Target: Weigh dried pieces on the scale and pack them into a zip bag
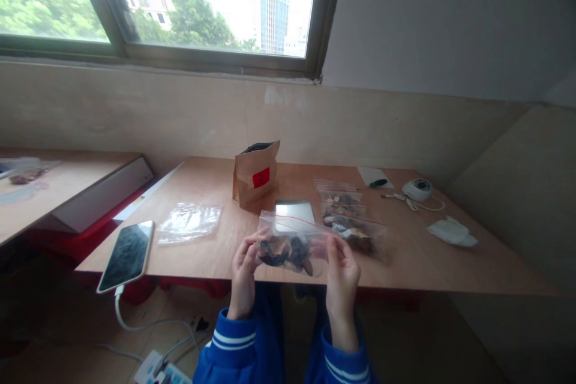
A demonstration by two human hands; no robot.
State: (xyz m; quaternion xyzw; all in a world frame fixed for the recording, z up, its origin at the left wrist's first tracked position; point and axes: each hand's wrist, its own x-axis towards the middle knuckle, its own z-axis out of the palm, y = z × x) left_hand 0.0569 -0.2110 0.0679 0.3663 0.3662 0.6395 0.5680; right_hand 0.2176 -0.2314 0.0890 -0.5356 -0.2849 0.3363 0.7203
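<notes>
Between my two hands a clear zip-lock bag (288,252) with a red seal line is stretched, dark and brown dried pieces inside it. My left hand (245,270) pinches its left side, and my right hand (341,267) grips the right side. Behind the held bag lies a flat silver-grey device (294,211), partly covered by it. Just to the right, several similar filled zip-lock bags (351,222) overlap in a row on the table. A brown kraft paper pouch (255,177) with a red label stands upright with its top open farther back.
On the left lie empty clear bags (189,222) and a phone (128,255) on a charging cable, overhanging the table's front edge. To the right are a white camera (417,189), a green-handled tool (378,183) on paper, and a white crumpled item (451,232). A power strip (162,370) sits below.
</notes>
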